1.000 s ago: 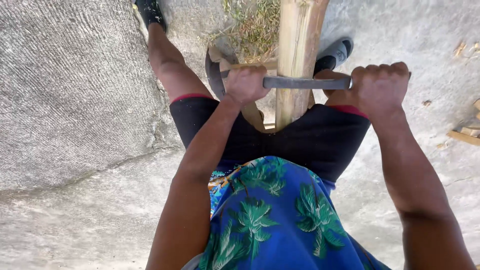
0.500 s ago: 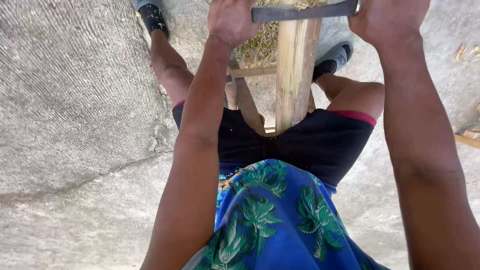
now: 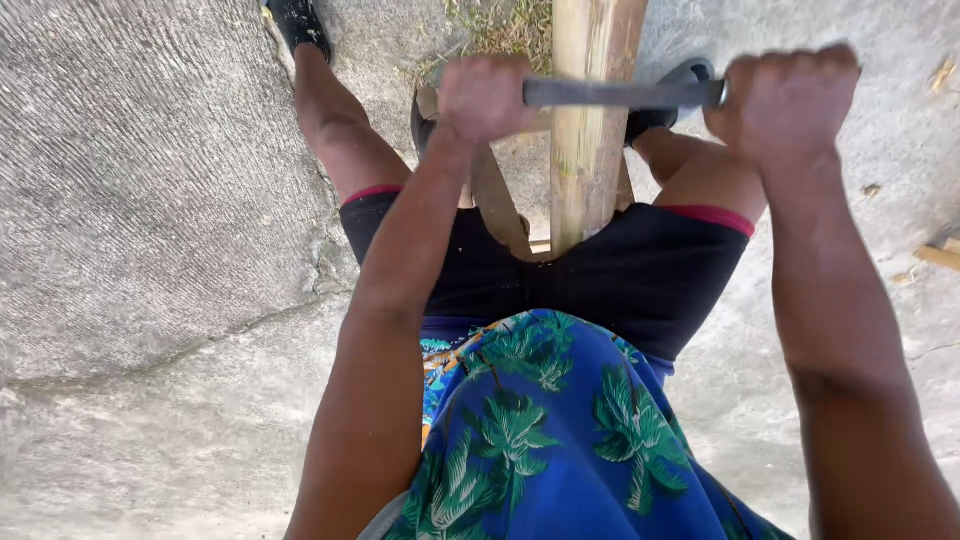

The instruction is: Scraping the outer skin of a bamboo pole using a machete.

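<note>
A blade (image 3: 620,94) is held flat across a bamboo pole (image 3: 590,150) near the top middle of the frame. The left hand (image 3: 485,97) is shut tight on one end of the blade, and the right hand (image 3: 785,100) is shut tight on the other end. The pole is kept between the two hands, a little nearer to the left one. The blade is seen lying against the face of the pole, though how deep it bites cannot be told.

The step in hand looks like scraping or shaving the pole, with the blade drawn along it. For the next pull, both fists would need to be kept closed and level, so that the blade is not tipped to one side. It would need to be drawn straight down the pole, toward the lower part of the frame, and stopped before the black shorts (image 3: 610,280).

The pole is set between the knees and runs up out of the top edge. A thinner wood strip (image 3: 497,205) is leaned beside it, on its left. Grey concrete (image 3: 150,200) is seen all around, with dry grass (image 3: 495,25) at the top.
</note>
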